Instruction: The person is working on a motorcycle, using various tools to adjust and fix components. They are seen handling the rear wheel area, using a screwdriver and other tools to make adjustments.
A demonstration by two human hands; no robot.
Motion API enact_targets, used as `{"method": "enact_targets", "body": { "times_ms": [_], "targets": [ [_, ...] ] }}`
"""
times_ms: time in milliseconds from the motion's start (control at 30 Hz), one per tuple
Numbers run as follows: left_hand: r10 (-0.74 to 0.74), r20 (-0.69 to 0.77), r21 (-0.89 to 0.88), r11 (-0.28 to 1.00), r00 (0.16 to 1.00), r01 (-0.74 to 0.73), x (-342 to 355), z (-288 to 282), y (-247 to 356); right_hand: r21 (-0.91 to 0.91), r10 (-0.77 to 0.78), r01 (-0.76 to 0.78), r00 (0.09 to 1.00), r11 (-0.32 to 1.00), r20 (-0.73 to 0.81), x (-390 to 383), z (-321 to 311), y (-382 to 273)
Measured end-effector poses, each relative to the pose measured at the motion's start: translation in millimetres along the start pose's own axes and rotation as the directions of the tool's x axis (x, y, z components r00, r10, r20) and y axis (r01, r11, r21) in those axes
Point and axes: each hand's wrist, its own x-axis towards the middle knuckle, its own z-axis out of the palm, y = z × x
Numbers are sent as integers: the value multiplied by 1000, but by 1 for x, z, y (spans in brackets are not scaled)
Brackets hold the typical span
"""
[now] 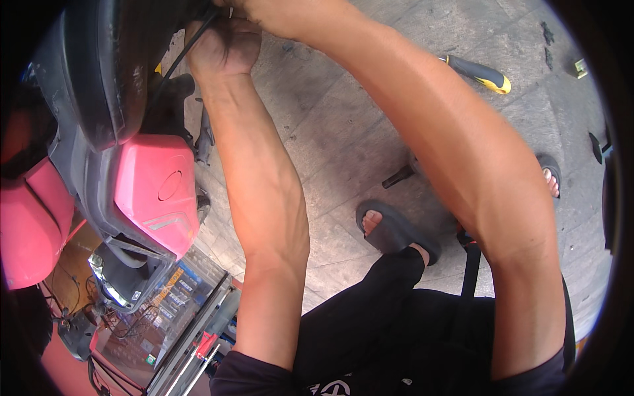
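At the top edge, my left hand (226, 47) is raised palm up beside a thin black cable (179, 58), under a black, seat-like part (99, 66) of a scooter with pink panels (152, 181). My right hand (241, 9) reaches in just above my left, against the same dark area and cable. The fingers of both hands are mostly hidden or cut off by the frame's edge, so what they grip is unclear.
A yellow-and-black handled tool (479, 74) and a dark tool (397, 177) lie on the tiled floor (330, 125). My sandalled foot (396, 231) is below. A glass display case (178, 317) with boxed goods stands at lower left, beside more pink panels (33, 224).
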Motion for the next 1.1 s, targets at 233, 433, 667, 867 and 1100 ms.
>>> {"method": "enact_targets", "body": {
  "times_ms": [233,433,667,867,1100],
  "targets": [
    [-22,-58,-13,1000,998,21,-4,-1,0,-80,-97,89,990,993,-99,-4,3,-5],
    [-11,7,-115,993,1000,11,-7,1,-5,-68,-44,34,990,997,-137,-4,-2,-11],
    [191,-233,-37,978,954,-205,-25,20,-33,-320,-65,71,997,945,31,10,-16,-16],
    [213,-252,-18,974,944,-225,-18,13,-38,-288,67,-5,976,958,207,22,-23,-28],
    [72,-287,-113,988,955,-109,-1,2,-34,-302,-97,143,982,943,164,13,-22,-25]
  ]
}}
